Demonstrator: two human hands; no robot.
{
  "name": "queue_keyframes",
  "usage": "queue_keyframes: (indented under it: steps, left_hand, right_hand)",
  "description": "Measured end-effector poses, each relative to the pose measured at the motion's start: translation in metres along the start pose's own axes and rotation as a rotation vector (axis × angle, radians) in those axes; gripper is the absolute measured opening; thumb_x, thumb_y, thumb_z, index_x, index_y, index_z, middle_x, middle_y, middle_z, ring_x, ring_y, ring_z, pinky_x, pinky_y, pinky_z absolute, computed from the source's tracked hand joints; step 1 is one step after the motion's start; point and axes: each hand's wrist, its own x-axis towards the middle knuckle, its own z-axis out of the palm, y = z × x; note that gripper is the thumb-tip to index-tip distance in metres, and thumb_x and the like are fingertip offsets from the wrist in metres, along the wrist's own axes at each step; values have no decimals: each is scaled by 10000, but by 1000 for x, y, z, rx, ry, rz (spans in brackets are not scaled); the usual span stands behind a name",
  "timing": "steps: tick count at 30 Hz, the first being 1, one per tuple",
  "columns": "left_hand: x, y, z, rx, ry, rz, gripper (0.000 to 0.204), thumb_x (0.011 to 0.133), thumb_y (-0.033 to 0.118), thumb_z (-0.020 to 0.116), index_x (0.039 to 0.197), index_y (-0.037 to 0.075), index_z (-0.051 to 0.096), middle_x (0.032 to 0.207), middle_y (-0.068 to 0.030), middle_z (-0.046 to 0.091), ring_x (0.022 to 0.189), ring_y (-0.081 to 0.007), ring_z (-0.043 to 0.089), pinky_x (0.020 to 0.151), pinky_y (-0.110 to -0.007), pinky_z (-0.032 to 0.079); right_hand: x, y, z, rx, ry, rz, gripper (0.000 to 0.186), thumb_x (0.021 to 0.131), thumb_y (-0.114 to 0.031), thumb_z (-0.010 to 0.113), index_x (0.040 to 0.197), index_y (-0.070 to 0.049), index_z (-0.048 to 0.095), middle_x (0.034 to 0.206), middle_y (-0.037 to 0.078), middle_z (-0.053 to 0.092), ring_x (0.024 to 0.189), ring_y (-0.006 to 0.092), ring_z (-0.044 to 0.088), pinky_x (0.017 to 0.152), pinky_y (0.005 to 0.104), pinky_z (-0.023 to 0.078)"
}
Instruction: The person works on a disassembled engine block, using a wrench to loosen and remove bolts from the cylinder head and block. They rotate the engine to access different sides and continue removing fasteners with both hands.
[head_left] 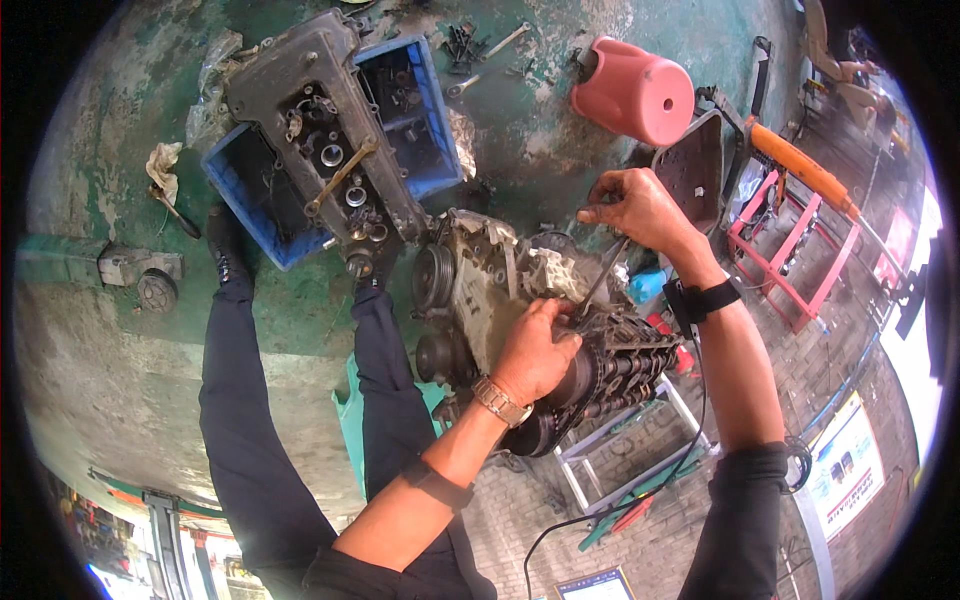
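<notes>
An engine [480,290] with its front covers off stands before me, its camshafts [620,375] and sprockets bare on the right. My left hand [540,350], with a metal watch at the wrist, is closed over the engine's front by a large dark sprocket [575,385]. Its fingertips pinch the lower end of a slim dark bar [604,275] that slants up to the right. Above the engine's far right side my right hand [640,208] is raised, thumb and fingers curled together. A small dark bit shows at its fingertips, too small to name.
A valve cover [325,150] with a wrench [342,178] on it lies across blue crates [440,140]. Beyond are a pink stool [635,95], a dark pan [695,175], an orange jack handle [800,165] and a red frame [795,250]. A cable hangs from my right wrist.
</notes>
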Motion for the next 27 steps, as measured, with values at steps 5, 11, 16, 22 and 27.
queue_keyframes:
  steps: [5,11,16,22,27]
  left_hand:
    - [2,-1,-1,-18,-54,3,477,777,102,677,1219,-36,564,1177,-211,564,1068,-351,570,929,-382,454]
    - [1,12,-7,27,-57,0,461,781,105,672,1209,-35,572,1174,-212,561,1065,-359,568,929,-381,453]
    - [-1,19,-8,56,-56,-33,444,777,102,672,1191,-31,584,1148,-206,565,1042,-356,573,921,-381,455]
    - [0,16,-8,53,-65,-8,436,771,103,677,1179,-26,591,1131,-200,574,1031,-351,575,921,-374,454]
    - [2,14,-8,8,-80,-34,440,765,109,685,1174,-23,592,1120,-203,586,1037,-346,576,918,-381,457]
  right_hand:
    - [6,2,3,45,-48,25,300,748,-212,780,826,44,645,673,144,614,607,153,541,605,337,463]
    - [2,14,21,-6,240,-48,289,812,-221,728,860,52,646,681,109,613,620,133,552,607,333,469]
    - [2,32,43,337,531,245,266,875,-228,680,944,27,647,680,27,588,572,79,495,513,272,408]
    - [-17,33,52,1031,565,338,244,984,-271,522,1029,-39,584,720,-3,480,500,80,404,440,235,343]
    - [-23,23,53,1160,511,505,263,998,-301,492,1018,-50,565,703,-10,472,487,66,359,425,220,299]
